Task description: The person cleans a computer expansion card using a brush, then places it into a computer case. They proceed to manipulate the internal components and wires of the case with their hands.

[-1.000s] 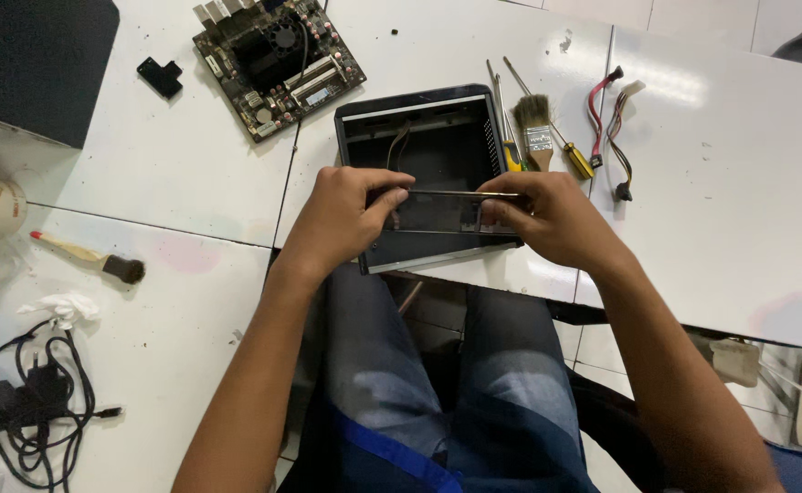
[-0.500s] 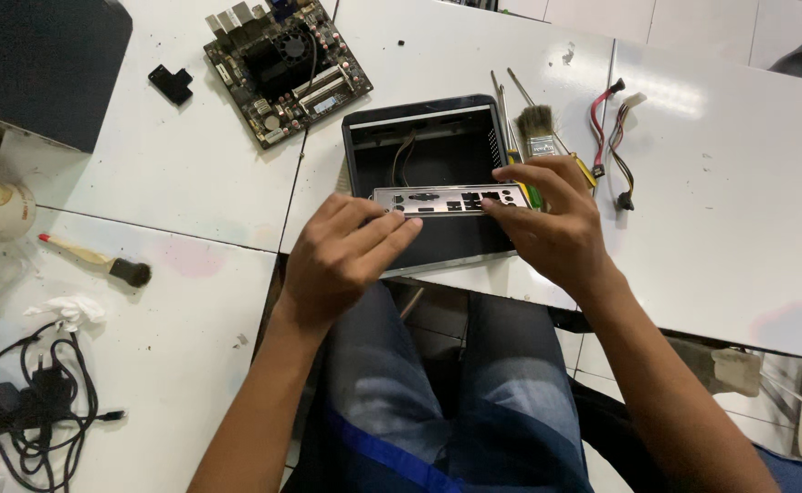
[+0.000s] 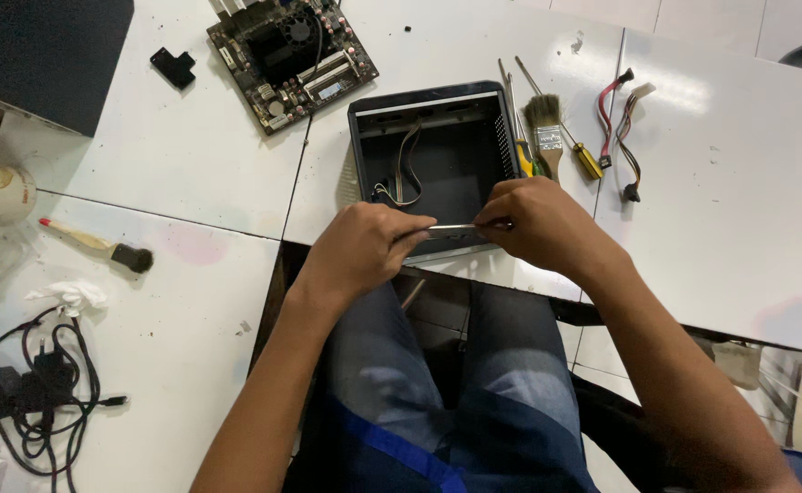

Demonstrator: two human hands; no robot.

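A small black computer case (image 3: pixel 369 151) lies open on the white table, with loose wires (image 3: pixel 401 178) inside it. At its near edge my left hand (image 3: pixel 360 251) and my right hand (image 3: pixel 538 224) each pinch one end of a thin silver port plate (image 3: pixel 456 231), held edge-on against the case's near wall. Much of the plate is hidden by my fingers.
A bare motherboard (image 3: pixel 291 55) lies at the back left of the case. Screwdrivers (image 3: pixel 520 155), a paintbrush (image 3: pixel 544 132) and coloured cables (image 3: pixel 620 119) lie to its right. A small brush (image 3: pixel 100 246), a white tissue (image 3: pixel 72 294) and black cables (image 3: pixel 26 402) are at the left.
Half a second ago the plate faced me, showing its port cut-outs, held mainly by my right hand. Now it is turned edge-on and lowered to the case's near edge, both hands gripping it.
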